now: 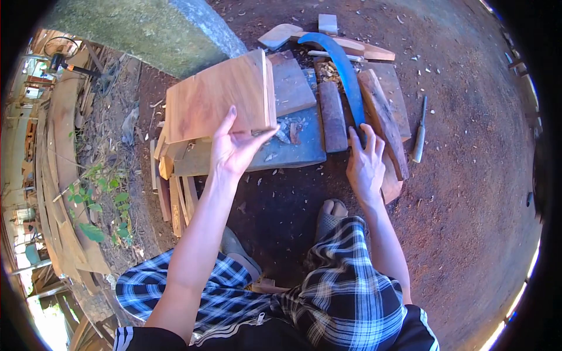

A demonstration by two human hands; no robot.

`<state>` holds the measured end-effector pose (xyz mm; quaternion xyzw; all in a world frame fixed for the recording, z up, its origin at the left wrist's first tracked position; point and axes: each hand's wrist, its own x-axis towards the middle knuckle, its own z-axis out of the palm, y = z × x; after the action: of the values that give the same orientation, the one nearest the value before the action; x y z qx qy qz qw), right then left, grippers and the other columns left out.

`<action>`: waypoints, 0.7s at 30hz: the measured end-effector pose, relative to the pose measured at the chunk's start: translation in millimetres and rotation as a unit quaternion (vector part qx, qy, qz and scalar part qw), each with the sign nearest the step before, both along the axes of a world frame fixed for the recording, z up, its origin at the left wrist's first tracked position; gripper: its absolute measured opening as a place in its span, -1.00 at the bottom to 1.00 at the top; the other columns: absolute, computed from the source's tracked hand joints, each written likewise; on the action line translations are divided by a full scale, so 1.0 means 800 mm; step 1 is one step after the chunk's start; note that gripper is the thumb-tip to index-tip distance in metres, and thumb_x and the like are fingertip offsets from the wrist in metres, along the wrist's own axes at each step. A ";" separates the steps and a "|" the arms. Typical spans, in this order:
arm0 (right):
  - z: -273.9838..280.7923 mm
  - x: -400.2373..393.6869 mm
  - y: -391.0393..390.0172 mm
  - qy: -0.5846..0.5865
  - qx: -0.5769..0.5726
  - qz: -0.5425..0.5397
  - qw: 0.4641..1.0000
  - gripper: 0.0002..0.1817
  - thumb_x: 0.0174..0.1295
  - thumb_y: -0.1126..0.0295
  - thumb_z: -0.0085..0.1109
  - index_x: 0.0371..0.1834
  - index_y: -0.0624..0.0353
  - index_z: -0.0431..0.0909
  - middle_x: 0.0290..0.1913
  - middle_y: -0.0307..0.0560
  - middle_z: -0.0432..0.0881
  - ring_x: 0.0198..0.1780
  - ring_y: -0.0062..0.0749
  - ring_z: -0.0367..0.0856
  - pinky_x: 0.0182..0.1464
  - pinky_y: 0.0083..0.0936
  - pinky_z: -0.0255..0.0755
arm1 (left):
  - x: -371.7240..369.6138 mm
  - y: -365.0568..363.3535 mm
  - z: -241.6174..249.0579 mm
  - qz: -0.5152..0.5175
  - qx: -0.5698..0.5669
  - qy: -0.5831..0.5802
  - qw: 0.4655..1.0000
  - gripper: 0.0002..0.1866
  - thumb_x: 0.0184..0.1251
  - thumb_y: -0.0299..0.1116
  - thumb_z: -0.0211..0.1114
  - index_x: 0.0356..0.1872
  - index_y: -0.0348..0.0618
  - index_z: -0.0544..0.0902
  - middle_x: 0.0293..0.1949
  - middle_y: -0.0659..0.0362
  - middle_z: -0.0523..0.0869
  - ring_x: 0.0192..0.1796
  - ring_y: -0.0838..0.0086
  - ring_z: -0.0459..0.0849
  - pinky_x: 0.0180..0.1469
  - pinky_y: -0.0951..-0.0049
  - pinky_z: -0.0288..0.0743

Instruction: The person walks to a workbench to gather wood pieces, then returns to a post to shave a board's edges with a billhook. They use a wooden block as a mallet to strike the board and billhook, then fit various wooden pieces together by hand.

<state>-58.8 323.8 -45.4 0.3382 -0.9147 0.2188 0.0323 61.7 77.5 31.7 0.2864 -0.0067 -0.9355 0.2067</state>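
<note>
My left hand (234, 149) holds a square light-brown wooden board (219, 99), tilted up on edge above a grey slab (293, 149); the thumb sits on the board's face and the fingers are under its lower edge. My right hand (366, 164) rests on the lower end of a curved blue blade (345, 70), its fingers over the handle area. The blade lies across dark wooden planks (333, 117) on the ground.
Several wood offcuts (172, 199) lie left of the slab. A small knife (419, 131) lies on the red dirt to the right. A large grey stone (146, 29) stands at the back left. My sandalled feet (331, 213) are near the planks.
</note>
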 end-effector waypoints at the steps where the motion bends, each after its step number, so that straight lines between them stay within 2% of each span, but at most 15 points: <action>1: -0.002 0.000 0.001 0.005 0.002 0.000 1.000 -0.36 0.02 0.63 0.18 0.28 0.04 0.47 0.35 -0.10 0.27 0.26 -0.03 0.34 0.03 -0.28 0.63 | -0.016 -0.007 -0.007 -0.001 0.050 0.009 0.999 -0.42 0.34 -0.40 0.34 0.34 -0.06 0.32 0.38 0.00 0.39 0.52 0.01 0.17 0.48 -0.45 -0.25; 2: -0.004 -0.001 0.000 0.009 0.004 0.000 1.000 -0.36 0.02 0.63 0.19 0.28 0.04 0.47 0.35 -0.10 0.27 0.26 -0.03 0.34 0.03 -0.27 0.63 | -0.027 -0.010 -0.016 -0.004 0.053 0.009 0.999 -0.42 0.34 -0.40 0.34 0.34 -0.06 0.32 0.38 0.00 0.39 0.52 0.01 0.17 0.48 -0.45 -0.25; 4: -0.006 -0.002 -0.001 0.006 0.000 -0.002 1.000 -0.36 0.02 0.63 0.18 0.28 0.04 0.47 0.35 -0.10 0.27 0.26 -0.02 0.34 0.04 -0.26 0.63 | -0.048 -0.007 -0.026 0.038 -0.024 -0.005 0.999 -0.40 0.32 -0.40 0.36 0.34 -0.06 0.31 0.38 0.02 0.38 0.52 0.02 0.16 0.48 -0.46 -0.26; 6: -0.006 0.000 -0.001 -0.001 -0.001 -0.001 1.000 -0.36 0.02 0.63 0.18 0.28 0.04 0.47 0.35 -0.09 0.26 0.25 -0.02 0.34 0.04 -0.25 0.62 | -0.052 -0.013 -0.037 0.048 0.009 -0.031 0.998 -0.40 0.31 -0.40 0.38 0.32 -0.06 0.32 0.38 0.07 0.34 0.53 0.05 0.12 0.47 -0.47 -0.24; 9: -0.006 0.000 -0.001 -0.005 -0.005 0.000 1.000 -0.38 0.05 0.63 0.17 0.28 0.03 0.47 0.35 -0.09 0.27 0.25 -0.01 0.35 0.03 -0.24 0.63 | -0.046 -0.011 -0.046 0.025 0.023 -0.084 0.996 -0.40 0.30 -0.37 0.41 0.31 -0.07 0.33 0.40 0.10 0.30 0.56 0.09 0.06 0.47 -0.44 -0.15; 11: -0.007 0.000 -0.002 0.013 -0.005 -0.002 1.000 -0.41 0.09 0.64 0.14 0.27 0.06 0.47 0.35 -0.08 0.28 0.25 -0.02 0.35 0.07 -0.22 0.60 | -0.041 -0.001 -0.037 0.034 -0.051 -0.176 0.982 -0.40 0.28 -0.34 0.44 0.29 -0.08 0.34 0.35 0.08 0.30 0.50 0.21 0.15 0.46 -0.35 0.04; 12: -0.005 -0.001 -0.003 0.014 -0.005 0.001 1.000 -0.41 0.09 0.64 0.14 0.27 0.06 0.47 0.35 -0.08 0.28 0.25 -0.02 0.35 0.07 -0.22 0.60 | -0.036 0.001 -0.030 0.038 -0.050 -0.175 0.983 -0.40 0.28 -0.34 0.44 0.29 -0.08 0.34 0.35 0.08 0.30 0.50 0.21 0.15 0.46 -0.35 0.04; 14: 0.000 -0.003 -0.004 -0.008 0.004 -0.004 1.000 -0.47 0.17 0.58 0.14 0.27 0.07 0.47 0.32 -0.06 0.32 0.25 -0.01 0.35 0.16 -0.17 0.48 | -0.021 0.001 -0.017 -0.005 -0.086 -0.220 0.972 -0.43 0.34 -0.24 0.40 0.27 -0.12 0.34 0.19 0.06 0.42 0.29 0.32 0.40 0.44 -0.15 0.26; 15: 0.002 -0.003 -0.004 -0.006 0.004 -0.004 1.000 -0.47 0.17 0.58 0.14 0.27 0.07 0.47 0.32 -0.06 0.32 0.25 -0.01 0.35 0.16 -0.17 0.48 | -0.005 -0.005 -0.017 -0.005 -0.086 -0.218 0.972 -0.43 0.34 -0.24 0.40 0.27 -0.12 0.34 0.19 0.06 0.42 0.29 0.32 0.40 0.44 -0.15 0.26; 17: 0.008 -0.002 -0.006 0.055 0.005 -0.015 0.998 -0.53 0.26 0.50 0.12 0.27 0.11 0.46 0.28 0.00 0.36 0.25 0.00 0.35 0.24 -0.14 0.32 | 0.037 -0.028 -0.018 -0.091 -0.112 -0.192 0.971 -0.49 0.42 -0.10 0.29 0.23 -0.13 0.39 0.00 0.10 0.51 0.02 0.38 0.54 0.39 0.02 0.39; 19: 0.017 0.001 -0.013 0.069 -0.009 -0.018 0.997 -0.55 0.26 0.47 0.12 0.26 0.14 0.47 0.26 0.03 0.38 0.23 0.00 0.36 0.23 -0.13 0.28 | 0.077 -0.040 0.000 -0.179 -0.151 -0.261 0.937 -0.52 0.50 -0.03 0.15 0.22 -0.17 0.44 -0.06 0.14 0.57 -0.06 0.40 0.61 0.36 0.13 0.44; 20: 0.021 0.002 -0.017 0.080 -0.025 -0.019 0.996 -0.56 0.26 0.44 0.13 0.24 0.17 0.47 0.24 0.06 0.40 0.22 0.00 0.37 0.23 -0.13 0.24 | 0.099 -0.049 0.007 -0.222 -0.191 -0.300 0.908 -0.52 0.50 -0.03 0.15 0.22 -0.17 0.45 -0.06 0.14 0.58 -0.06 0.40 0.61 0.32 0.14 0.47; 21: 0.023 0.003 -0.020 0.050 -0.045 0.007 0.998 -0.53 0.30 0.39 0.12 0.28 0.26 0.40 0.23 0.13 0.40 0.19 0.01 0.39 0.21 -0.13 0.30 | 0.122 -0.060 0.013 -0.263 -0.229 -0.339 0.874 -0.52 0.50 -0.02 0.15 0.23 -0.16 0.45 -0.06 0.14 0.58 -0.05 0.41 0.61 0.29 0.15 0.50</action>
<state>-56.4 307.5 -27.0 0.3532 -0.8989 0.2426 0.0913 159.1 29.4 42.3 0.5182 -0.3653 -0.7733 -0.0023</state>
